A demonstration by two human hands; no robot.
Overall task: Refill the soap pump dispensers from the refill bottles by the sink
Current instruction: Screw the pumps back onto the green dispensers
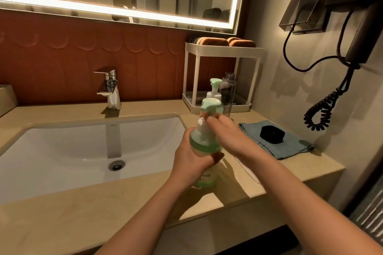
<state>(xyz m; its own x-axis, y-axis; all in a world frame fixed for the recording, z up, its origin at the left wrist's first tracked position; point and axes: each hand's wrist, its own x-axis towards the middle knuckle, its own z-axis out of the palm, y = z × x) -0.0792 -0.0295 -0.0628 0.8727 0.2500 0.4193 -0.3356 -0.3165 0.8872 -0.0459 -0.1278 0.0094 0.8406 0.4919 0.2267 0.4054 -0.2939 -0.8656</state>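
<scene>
Beige tabletop (pixel 124 203) beside the sink (pixel 62 151) holds the soap bottle (pixel 204 143), left grip (pixel 190 157) wrapped round its body, right grip (pixel 230 132) pinching the pump (pixel 209 104) neck: hold it still and twist slowly.

Beige counter (pixel 62 223): sink (pixel 62 143), tap (pixel 109 87), white rack (pixel 223 50), blue cloth (pixel 294 149).

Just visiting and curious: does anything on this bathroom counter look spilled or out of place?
No spill shows. Two oddities: a black cap lies loose on the blue cloth, and the clear bottle by the white rack stands open, with no cap. The left hand grips the pump dispenser, the right hand at its neck.
</scene>
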